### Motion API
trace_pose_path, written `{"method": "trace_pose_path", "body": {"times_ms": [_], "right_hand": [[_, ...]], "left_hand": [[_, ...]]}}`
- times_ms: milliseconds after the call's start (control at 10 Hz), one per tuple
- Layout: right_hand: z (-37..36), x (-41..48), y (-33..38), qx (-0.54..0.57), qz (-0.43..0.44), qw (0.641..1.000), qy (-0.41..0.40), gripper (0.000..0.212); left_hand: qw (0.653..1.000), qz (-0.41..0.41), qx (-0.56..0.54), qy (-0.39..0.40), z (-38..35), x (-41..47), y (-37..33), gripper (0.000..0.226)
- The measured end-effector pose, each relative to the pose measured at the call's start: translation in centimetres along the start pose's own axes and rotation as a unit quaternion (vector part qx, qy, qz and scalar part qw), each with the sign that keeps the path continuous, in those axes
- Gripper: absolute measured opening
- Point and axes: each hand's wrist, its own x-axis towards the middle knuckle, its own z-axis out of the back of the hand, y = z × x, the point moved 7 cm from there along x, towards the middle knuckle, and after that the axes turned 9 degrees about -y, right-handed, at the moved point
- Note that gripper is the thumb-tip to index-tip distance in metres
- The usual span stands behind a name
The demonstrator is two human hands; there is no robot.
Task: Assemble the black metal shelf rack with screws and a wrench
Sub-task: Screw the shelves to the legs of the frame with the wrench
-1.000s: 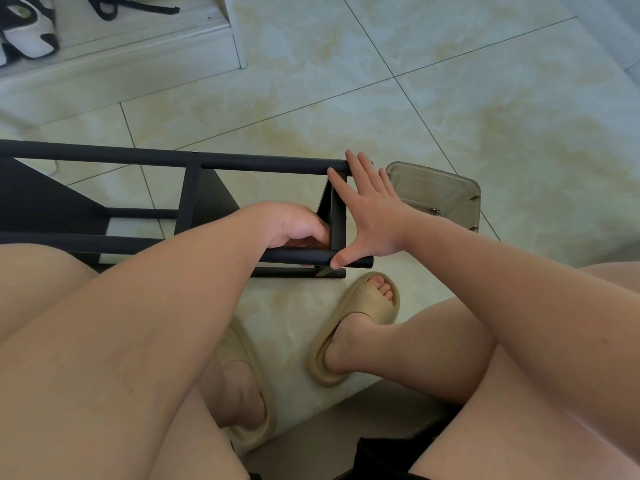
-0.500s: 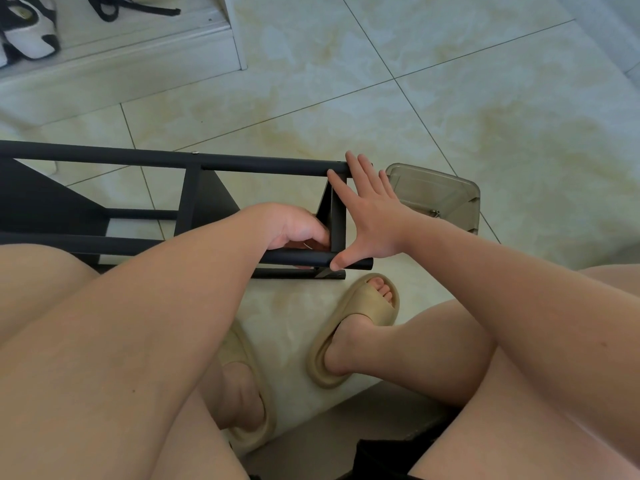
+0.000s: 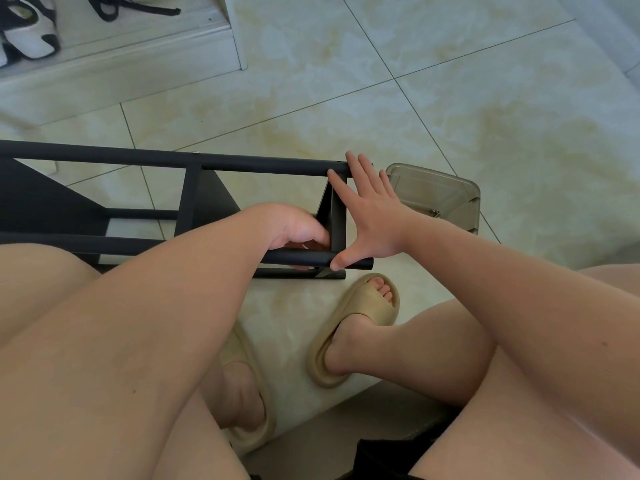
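The floor (image 3: 450, 98) is pale, glossy tile with cream marbling and thin dark grout lines. Along its far-left edge runs a low raised step (image 3: 121, 74), and on that step sit a black-and-white sneaker (image 3: 31, 32) and some black straps (image 3: 138, 8).

A smoky clear plastic container (image 3: 464, 194) stands on the floor just past the right end of the rack. At least one small metal piece (image 3: 434, 212) lies in it; it is too small to tell what kind.

The black metal shelf rack (image 3: 259, 166) lies on its side on the floor in front of the seated person, its long rails running left to right and off the left edge of view. The right hand (image 3: 374, 220) is spread wide and flat against the rack's right end, fingers up on the far rail, thumb tip down on the near rail. The left hand (image 3: 294, 223) reaches inside the frame beside the end upright with its fingers curled under; a thin pale glint shows beneath it, but I cannot tell whether it holds anything. The left forearm crosses over the near rail and hides part of it. Beige slippers (image 3: 363, 306) on both feet rest just short of the rack.
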Motion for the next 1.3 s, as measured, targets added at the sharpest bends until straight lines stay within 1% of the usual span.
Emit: {"method": "trace_pose_path", "body": {"times_ms": [100,300,500,600,700,800,900,1000,1200,1300], "right_hand": [[-0.05,0.01,0.01,0.002,0.0,1.0,-0.001,0.152],[-0.06,0.03,0.0,0.006,-0.001,1.0,-0.004,0.152],[-0.05,0.02,0.05,0.005,-0.001,1.0,0.001,0.152],[0.0,-0.02,0.03,0.005,0.0,1.0,0.002,0.151],[0.01,-0.01,0.03,0.004,0.001,1.0,0.003,0.152],[0.0,-0.02,0.06,0.004,0.0,1.0,0.003,0.152],[-0.03,-0.01,0.06,0.006,-0.001,1.0,0.003,0.152],[-0.04,0.01,0.06,0.005,0.0,1.0,0.003,0.152],[-0.01,-0.01,0.05,0.006,-0.002,1.0,0.002,0.152],[-0.07,-0.01,0.08,0.006,-0.001,1.0,0.002,0.152]], "left_hand": [[1.0,-0.018,-0.005,-0.003,0.07,0.01,-0.24,0.024],[0.998,-0.038,-0.049,0.005,0.24,0.35,-0.17,0.014],[0.996,-0.003,-0.082,0.018,0.08,0.18,0.26,0.019],[0.999,0.005,-0.045,0.003,0.1,0.04,0.21,0.023],[1.0,-0.01,-0.011,0.001,0.04,0.04,-0.07,0.028],[1.0,-0.018,-0.005,-0.012,0.27,0.07,-0.1,0.029],[0.999,-0.032,-0.028,-0.009,0.33,0.13,-0.17,0.018],[0.998,-0.036,-0.054,0.011,0.21,0.22,-0.1,0.016],[0.999,-0.017,-0.036,-0.011,0.14,0.25,0.02,0.015],[1.0,-0.023,-0.02,-0.005,0.05,0.15,-0.06,0.014]]}}
